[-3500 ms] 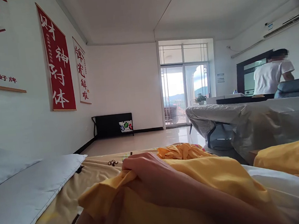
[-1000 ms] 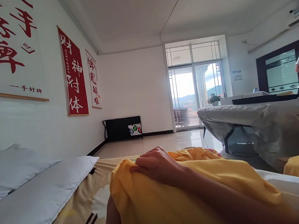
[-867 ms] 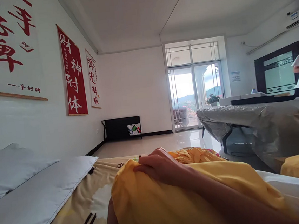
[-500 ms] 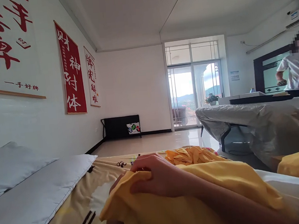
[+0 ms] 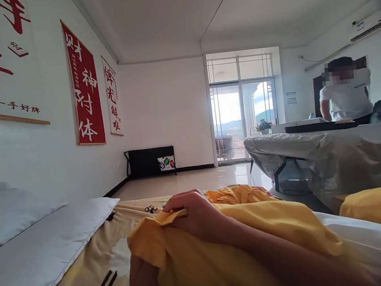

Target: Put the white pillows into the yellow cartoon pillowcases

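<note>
A yellow pillowcase (image 5: pixel 188 260) lies bunched and draped in front of me. My right hand (image 5: pixel 192 212) is closed on its upper edge, thumb side toward me. Lower left, my left hand (image 5: pixel 142 271) is tucked under a raised fold of the same fabric, its fingers hidden. To the right, a white pillow (image 5: pixel 357 228) shows from beneath the yellow fabric. Farther back on the bed lies a crumpled heap of yellow cloth (image 5: pixel 237 194).
White pillows (image 5: pixel 65 245) lie to the left on a patterned bedspread (image 5: pixel 103 259). At the right edge rests a plump yellow bundle (image 5: pixel 378 206). Beyond stands a plastic-covered table (image 5: pixel 312 144), with a person (image 5: pixel 350 100) behind it. A black folded frame (image 5: pixel 148 162) leans against the far wall.
My left hand has come lower and nearer, under the fold, while the pillowcase corner has lifted. The view has turned slightly right. The person behind the table now leans forward.
</note>
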